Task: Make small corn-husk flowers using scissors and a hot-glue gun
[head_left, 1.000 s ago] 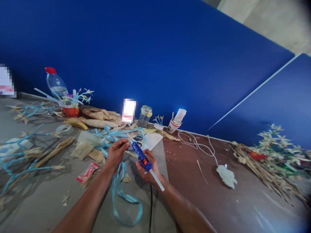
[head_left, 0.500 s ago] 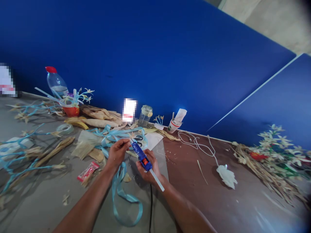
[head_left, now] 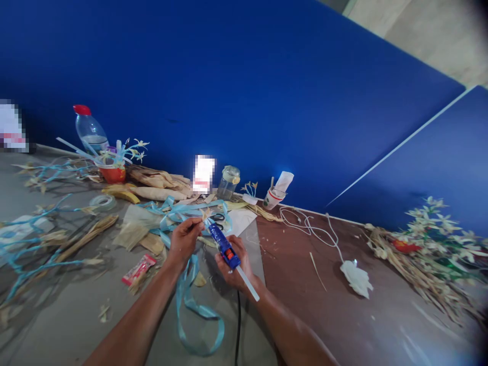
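Observation:
My right hand (head_left: 237, 264) is wrapped round a blue hot glue gun (head_left: 221, 241), its nozzle pointing up and left. A white glue stick (head_left: 247, 283) sticks out of the back of the gun. In my left hand (head_left: 186, 236) the fingertips are pinched on a small pale flower (head_left: 206, 214), close to the nozzle. Whether the nozzle touches it I cannot tell. Beneath and behind my hands lies light blue ribbon (head_left: 202, 311), one loop hanging toward me. Black-handled scissors (head_left: 218, 218) lie partly hidden behind the gun.
Blue-stemmed flowers (head_left: 49, 264) spread over the left side. At the back stand a bottle (head_left: 89, 129), a red cup (head_left: 113, 174), a jar (head_left: 229, 182) and a white cup (head_left: 272, 198). A white cable (head_left: 331, 236) and dried stalks (head_left: 412, 274) lie to the right.
The glue gun has shifted slightly right and down, and more of the pale flower shows at my left fingertips. Both hands keep their grip.

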`<state>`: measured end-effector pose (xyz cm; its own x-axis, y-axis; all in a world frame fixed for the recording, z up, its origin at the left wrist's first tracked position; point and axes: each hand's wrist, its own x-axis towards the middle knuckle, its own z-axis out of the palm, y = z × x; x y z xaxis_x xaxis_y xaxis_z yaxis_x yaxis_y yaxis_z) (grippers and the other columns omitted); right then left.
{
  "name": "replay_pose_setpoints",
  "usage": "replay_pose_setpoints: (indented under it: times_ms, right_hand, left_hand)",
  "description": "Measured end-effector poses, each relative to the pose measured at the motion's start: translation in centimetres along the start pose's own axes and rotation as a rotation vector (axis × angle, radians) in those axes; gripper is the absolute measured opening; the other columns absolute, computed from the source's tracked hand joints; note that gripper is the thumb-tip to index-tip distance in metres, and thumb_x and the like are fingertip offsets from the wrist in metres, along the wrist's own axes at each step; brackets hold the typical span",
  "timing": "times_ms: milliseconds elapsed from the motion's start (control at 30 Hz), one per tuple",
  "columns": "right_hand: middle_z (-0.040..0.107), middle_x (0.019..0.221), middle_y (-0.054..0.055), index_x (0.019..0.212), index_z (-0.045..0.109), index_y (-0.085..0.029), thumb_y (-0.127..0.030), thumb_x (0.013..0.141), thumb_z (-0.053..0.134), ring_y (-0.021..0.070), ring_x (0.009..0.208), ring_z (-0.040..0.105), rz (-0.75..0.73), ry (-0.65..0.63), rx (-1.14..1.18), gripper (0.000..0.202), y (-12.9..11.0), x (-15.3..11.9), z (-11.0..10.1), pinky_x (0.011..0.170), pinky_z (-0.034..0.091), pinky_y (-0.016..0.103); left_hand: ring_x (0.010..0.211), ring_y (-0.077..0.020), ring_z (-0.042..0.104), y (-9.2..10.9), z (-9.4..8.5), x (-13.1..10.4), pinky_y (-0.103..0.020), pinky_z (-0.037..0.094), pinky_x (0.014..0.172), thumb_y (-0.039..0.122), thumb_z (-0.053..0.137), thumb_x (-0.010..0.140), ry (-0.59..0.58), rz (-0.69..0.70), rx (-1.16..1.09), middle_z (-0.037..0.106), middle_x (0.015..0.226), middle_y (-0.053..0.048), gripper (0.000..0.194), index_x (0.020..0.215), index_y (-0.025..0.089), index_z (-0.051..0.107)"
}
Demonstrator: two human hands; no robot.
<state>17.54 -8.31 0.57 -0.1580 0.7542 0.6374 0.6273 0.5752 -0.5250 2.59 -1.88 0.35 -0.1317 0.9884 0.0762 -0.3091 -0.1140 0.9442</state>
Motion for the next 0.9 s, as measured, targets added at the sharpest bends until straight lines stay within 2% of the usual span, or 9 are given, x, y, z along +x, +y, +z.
replay_pose_setpoints:
  times_ms: [300, 433, 667, 900]
  right_hand:
    - [0.056, 0.074, 0.004, 0.071, 0.046, -0.022, -0.021, 0.075, 0.052, 0.0212, 0.076, 0.055, -0.016, -0.009, -0.013, 0.008, -0.1, 0.2, 0.0, 0.068, 0.046, 0.038]
    - [0.056, 0.075, 0.004, 0.072, 0.045, -0.022, -0.022, 0.075, 0.052, 0.0211, 0.076, 0.055, -0.018, -0.006, -0.013, 0.007, -0.1, 0.2, 0.0, 0.068, 0.046, 0.038]
    - [0.054, 0.073, 0.003, 0.070, 0.044, -0.023, -0.024, 0.075, 0.052, 0.0205, 0.075, 0.053, -0.004, -0.001, 0.000, 0.009, 0.2, -0.2, 0.1, 0.069, 0.045, 0.037]
    - [0.054, 0.074, 0.003, 0.069, 0.045, -0.021, -0.022, 0.076, 0.050, 0.0189, 0.076, 0.053, 0.022, -0.014, -0.022, 0.009, -0.2, 0.0, 0.0, 0.071, 0.043, 0.034]
  left_hand:
    - [0.057, -0.0119, 0.051, -1.0, -0.3, 0.2, -0.023, 0.041, 0.056, 0.027, 0.075, 0.059, -0.037, 0.036, 0.023, 0.063, 0.063, 0.001, 0.014, 0.070, 0.019, 0.071]
    - [0.063, -0.0138, 0.053, -0.8, -0.1, 0.1, -0.025, 0.042, 0.061, 0.026, 0.076, 0.059, -0.041, 0.066, 0.047, 0.065, 0.068, 0.000, 0.013, 0.069, 0.020, 0.071]
    - [0.059, -0.0124, 0.049, -0.3, -0.1, -0.1, -0.024, 0.040, 0.058, 0.027, 0.071, 0.062, -0.014, 0.090, 0.113, 0.062, 0.063, 0.001, 0.011, 0.069, 0.018, 0.070]
    - [0.073, -0.0161, 0.057, -1.3, -0.7, 0.2, -0.028, 0.044, 0.070, 0.030, 0.065, 0.070, -0.018, 0.199, 0.255, 0.065, 0.075, -0.001, 0.014, 0.075, 0.018, 0.068]
